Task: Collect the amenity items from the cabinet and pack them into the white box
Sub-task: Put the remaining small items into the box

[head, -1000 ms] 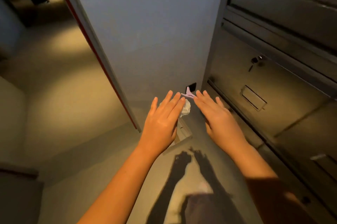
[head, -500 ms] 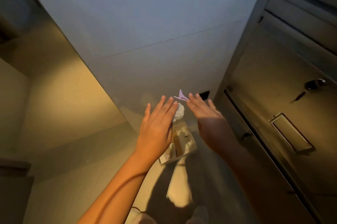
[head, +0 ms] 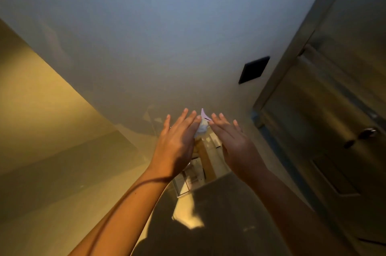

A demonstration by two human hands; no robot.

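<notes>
Both hands flat, white box sandwiched between them.
Left hand (head: 177,143) and right hand (head: 234,147): fingers straight, palms facing in. White box (head: 192,178) sits between the palms, its lower end under the left wrist. Crumpled white item (head: 201,129) between the fingertips, lilac pointed piece (head: 203,114) just beyond them. Cabinet (head: 334,109) right of the right hand.

L hand (head: 177,143) + R hand (head: 231,145), fingers (head: 183,118) straight, flank white box (head: 188,182); cabinet (head: 334,109) on R.
</notes>
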